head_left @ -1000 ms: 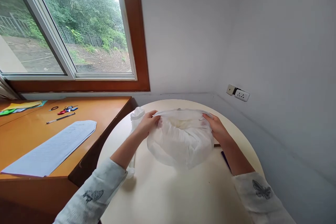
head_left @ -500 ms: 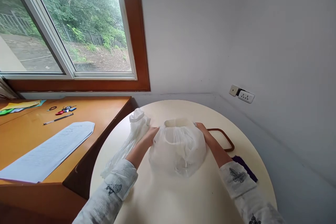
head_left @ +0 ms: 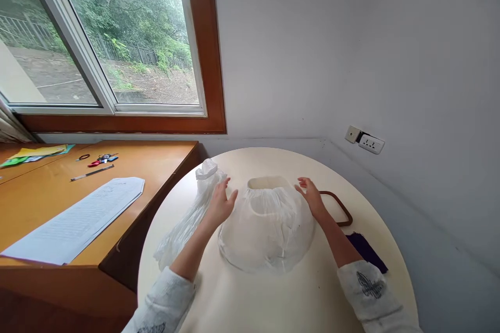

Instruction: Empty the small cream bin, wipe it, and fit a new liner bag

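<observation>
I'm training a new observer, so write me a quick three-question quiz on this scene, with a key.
1. True or false: the puffed-up bag stands between the left hand and the right hand.
2. What colour is the cloth on the table?
3. Which lies on the desk: A, the brown frame; B, the pen; C, the cloth?

Key: 1. True. 2. Dark purple. 3. B.

Brown-framed window [head_left: 128,52], pale wall [head_left: 289,57], wooden desk [head_left: 164,158]
</observation>
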### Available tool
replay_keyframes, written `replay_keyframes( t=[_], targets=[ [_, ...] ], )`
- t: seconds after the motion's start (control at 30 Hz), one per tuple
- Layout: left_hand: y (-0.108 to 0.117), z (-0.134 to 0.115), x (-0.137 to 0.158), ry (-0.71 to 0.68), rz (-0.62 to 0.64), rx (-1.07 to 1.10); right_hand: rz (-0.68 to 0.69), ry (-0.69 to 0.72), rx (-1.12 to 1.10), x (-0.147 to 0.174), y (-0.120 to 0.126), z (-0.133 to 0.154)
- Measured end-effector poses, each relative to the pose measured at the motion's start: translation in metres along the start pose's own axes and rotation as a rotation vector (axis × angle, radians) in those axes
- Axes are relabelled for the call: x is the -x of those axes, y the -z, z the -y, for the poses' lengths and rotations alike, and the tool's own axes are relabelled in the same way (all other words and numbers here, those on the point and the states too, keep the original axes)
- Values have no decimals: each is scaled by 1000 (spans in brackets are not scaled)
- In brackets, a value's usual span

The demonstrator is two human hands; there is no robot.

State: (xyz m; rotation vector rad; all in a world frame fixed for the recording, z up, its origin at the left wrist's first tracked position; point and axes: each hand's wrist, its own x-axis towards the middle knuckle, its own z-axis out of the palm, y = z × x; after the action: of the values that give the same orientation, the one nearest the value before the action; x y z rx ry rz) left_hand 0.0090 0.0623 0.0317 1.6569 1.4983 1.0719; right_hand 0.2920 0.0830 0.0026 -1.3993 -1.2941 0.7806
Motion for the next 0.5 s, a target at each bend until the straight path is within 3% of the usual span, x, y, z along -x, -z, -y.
replay_keyframes(
  t=[0.1,0.2,0.3,0.4,0.5],
  targets=[
    [-2,-15,15,-23,24,230,-25,64,-160,9,8,10],
    [-14,-23,30,-62,182,367,189,90,-427,35,10,15],
    [-33,-20,40,-107,271,397,363,38,-496,59,-1,14],
    [-53,-10,44,-179,297,465,323,17,-450,72,-19,10],
    [-69,4,46,-216,222,418,239,98,-423,76,-34,5]
  ],
)
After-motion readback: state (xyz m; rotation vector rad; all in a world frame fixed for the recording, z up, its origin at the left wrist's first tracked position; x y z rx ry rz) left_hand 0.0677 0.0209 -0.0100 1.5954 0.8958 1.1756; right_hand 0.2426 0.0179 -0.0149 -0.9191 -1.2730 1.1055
